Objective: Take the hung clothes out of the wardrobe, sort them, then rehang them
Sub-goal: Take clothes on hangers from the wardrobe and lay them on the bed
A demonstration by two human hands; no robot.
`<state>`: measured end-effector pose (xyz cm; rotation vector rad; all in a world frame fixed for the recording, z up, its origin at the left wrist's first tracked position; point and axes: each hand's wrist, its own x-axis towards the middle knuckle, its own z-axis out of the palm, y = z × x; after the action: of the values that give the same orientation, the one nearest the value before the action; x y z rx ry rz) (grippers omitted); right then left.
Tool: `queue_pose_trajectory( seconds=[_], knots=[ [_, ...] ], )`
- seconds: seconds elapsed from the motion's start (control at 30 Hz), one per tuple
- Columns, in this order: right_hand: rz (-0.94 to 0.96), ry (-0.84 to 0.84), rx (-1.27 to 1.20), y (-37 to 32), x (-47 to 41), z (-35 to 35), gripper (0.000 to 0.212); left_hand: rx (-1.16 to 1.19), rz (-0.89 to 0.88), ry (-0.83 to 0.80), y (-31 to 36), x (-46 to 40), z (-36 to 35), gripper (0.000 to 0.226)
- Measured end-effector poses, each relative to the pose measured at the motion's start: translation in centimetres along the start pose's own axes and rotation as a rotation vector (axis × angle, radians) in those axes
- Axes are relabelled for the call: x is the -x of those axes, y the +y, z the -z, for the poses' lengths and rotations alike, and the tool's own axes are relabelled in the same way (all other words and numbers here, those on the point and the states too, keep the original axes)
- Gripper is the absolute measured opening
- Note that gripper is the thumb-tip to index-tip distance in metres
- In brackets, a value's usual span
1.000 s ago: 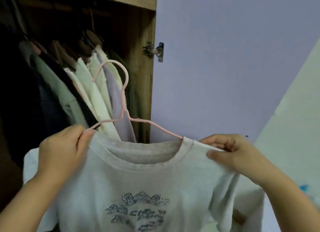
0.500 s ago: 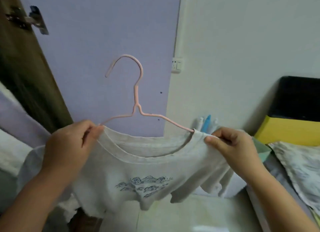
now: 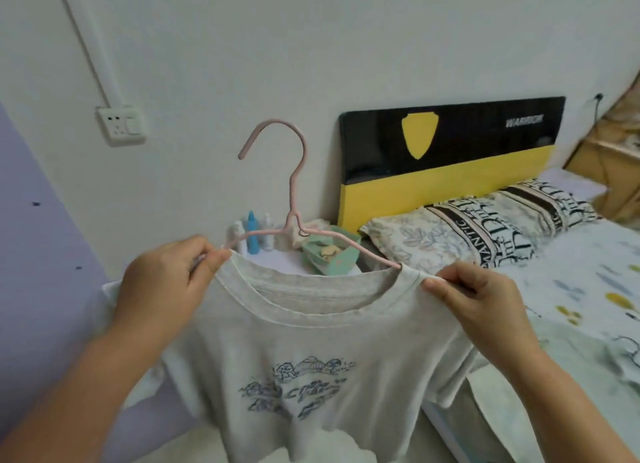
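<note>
- Grey T-shirt [image 3: 294, 351] on pink hanger [image 3: 294, 199], held up left of the bed [image 3: 571, 289].
- Left hand [image 3: 162, 289] pinches the left shoulder, right hand [image 3: 474, 300] pinches the right shoulder.
- Hanger hook upright, in front of bottles [image 3: 251, 234] and a green box [image 3: 329, 254] beside the bed's headboard [image 3: 450, 157].

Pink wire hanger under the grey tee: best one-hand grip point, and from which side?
Take the pink wire hanger by its bare neck just above the twist, coming from above. The arms are buried in the grey printed T-shirt, which the left hand and right hand pinch at its shoulders.
</note>
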<state>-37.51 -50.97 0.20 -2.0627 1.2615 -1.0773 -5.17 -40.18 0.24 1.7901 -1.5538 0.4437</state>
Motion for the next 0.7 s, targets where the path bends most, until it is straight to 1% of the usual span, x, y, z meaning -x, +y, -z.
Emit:
queue_pose_trajectory(
  seconds=[0.27,0.37,0.53,0.6,0.7],
  knots=[
    [-0.175,0.188,0.097,9.3,4.3,13.1,0.020,0.221,-0.145,-0.112,14.1,-2.6,-10.8,0.046],
    [-0.242,0.259,0.160,11.9,6.6,17.0,0.021,0.320,-0.213,-0.182,18.7,-3.0,-14.5,0.046],
    [-0.392,0.398,0.186,14.6,10.2,21.8,0.024,0.418,-0.374,-0.292,25.6,-4.3,-19.7,0.043],
    [-0.450,0.456,0.191,15.2,11.2,23.2,0.023,0.480,-0.406,-0.341,28.1,-5.2,-21.6,0.044],
    [-0.530,0.550,0.227,15.9,12.3,25.0,0.020,0.556,-0.508,-0.379,31.7,-6.9,-24.4,0.050]
  ],
)
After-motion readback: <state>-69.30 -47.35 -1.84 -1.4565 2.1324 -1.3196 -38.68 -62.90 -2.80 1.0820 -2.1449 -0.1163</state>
